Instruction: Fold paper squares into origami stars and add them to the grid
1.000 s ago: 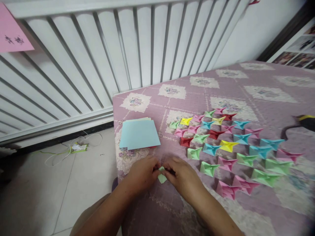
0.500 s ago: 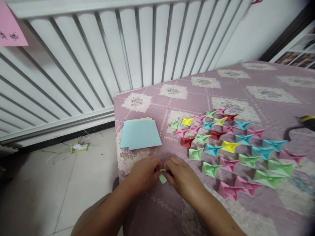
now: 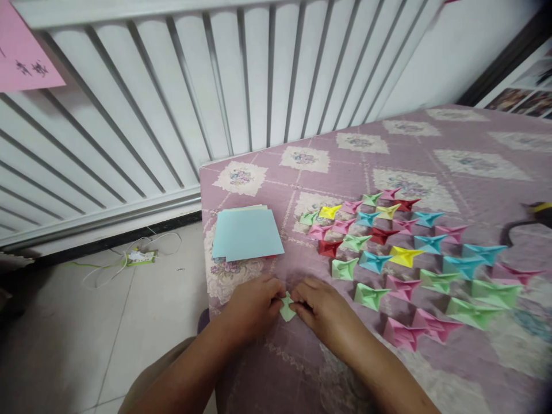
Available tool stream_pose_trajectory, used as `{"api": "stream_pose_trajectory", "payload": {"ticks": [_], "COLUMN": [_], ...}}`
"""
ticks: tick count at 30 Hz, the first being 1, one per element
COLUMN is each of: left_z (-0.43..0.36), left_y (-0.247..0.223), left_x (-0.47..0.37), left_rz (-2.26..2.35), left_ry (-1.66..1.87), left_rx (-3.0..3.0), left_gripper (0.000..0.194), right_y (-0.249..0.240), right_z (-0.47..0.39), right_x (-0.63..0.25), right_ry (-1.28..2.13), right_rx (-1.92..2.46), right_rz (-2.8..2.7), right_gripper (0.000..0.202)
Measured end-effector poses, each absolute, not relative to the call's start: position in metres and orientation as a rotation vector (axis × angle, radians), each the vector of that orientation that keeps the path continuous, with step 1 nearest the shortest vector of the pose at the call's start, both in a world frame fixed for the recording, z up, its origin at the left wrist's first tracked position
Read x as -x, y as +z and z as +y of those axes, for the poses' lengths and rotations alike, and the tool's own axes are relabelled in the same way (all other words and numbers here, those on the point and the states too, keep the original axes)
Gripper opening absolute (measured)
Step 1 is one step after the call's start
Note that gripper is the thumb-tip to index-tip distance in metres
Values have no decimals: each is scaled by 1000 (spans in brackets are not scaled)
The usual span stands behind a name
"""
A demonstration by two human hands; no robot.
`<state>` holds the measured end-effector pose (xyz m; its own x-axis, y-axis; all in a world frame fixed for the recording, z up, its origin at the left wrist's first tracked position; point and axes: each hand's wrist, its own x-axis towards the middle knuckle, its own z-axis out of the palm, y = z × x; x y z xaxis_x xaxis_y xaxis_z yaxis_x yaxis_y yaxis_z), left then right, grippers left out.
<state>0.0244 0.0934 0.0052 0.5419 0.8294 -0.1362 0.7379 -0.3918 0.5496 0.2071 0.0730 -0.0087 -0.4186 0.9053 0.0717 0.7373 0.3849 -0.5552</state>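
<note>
Between my two hands is a small piece of folded light green paper (image 3: 287, 309), low over the purple patterned cloth. My left hand (image 3: 257, 302) pinches its left edge, fingertips closed. On the opposite edge my right hand (image 3: 317, 305) pinches it too, with thumb and fingers bent together. Fingers cover parts of the paper's upper sides. Just beyond my left hand lies a stack of paper sheets (image 3: 249, 234), light blue on top with a red edge peeking out. To the right of my hands stand several folded paper shapes, among them a green one (image 3: 371, 295) and a pink one (image 3: 403, 333).
The flowered cloth (image 3: 345, 172) covers the table or bed, whose left edge drops to a tiled floor (image 3: 142, 322). A white radiator (image 3: 241, 80) runs along the back. A power strip (image 3: 140, 257) with cables lies on the floor. A dark object (image 3: 541, 213) sits far right.
My fingertips have moved slightly apart, so more of the green paper shows between them. The view has shifted a little; the stack and the folded shapes stay in place.
</note>
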Motion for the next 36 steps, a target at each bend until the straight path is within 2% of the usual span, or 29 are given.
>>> {"api": "stream_pose_trajectory", "payload": {"ticks": [13, 30, 36], "left_z": [83, 74, 71], "left_y": [5, -11, -17], "left_x": [-25, -14, -12], "left_rz": [1287, 1188, 1205], "left_ry": [193, 76, 137], "left_rx": [-2346, -2470, -2381], "left_gripper": [15, 20, 25], "right_y": [-12, -22, -27], "right_z": [69, 62, 57], "right_x": [-208, -209, -210], "right_ry": [613, 379, 309], "right_rx": [1318, 1247, 1237], "right_rz": [-2249, -2425, -2448], "right_gripper": [14, 19, 15]}}
